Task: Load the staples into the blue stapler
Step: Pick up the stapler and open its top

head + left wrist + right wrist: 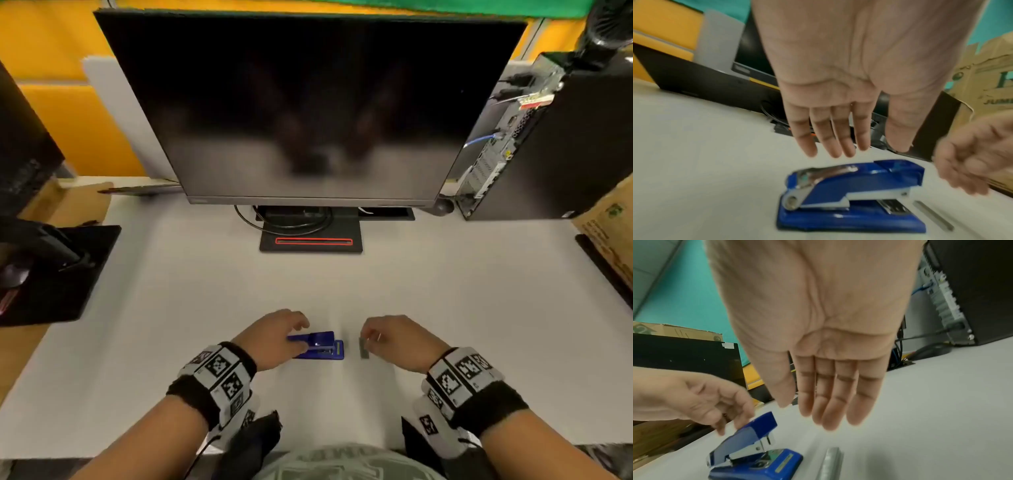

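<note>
Blue stapler [320, 346], glossy plastic with chrome magazine and hinge, lay flat and closed on its base at near centre; grey strip of staples [364, 348] lay flat just right of it, apart.

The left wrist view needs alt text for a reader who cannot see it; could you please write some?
An open left hand hovers above a closed blue stapler on a white table. A strip of staples lies beside it, under the right hand.
</note>
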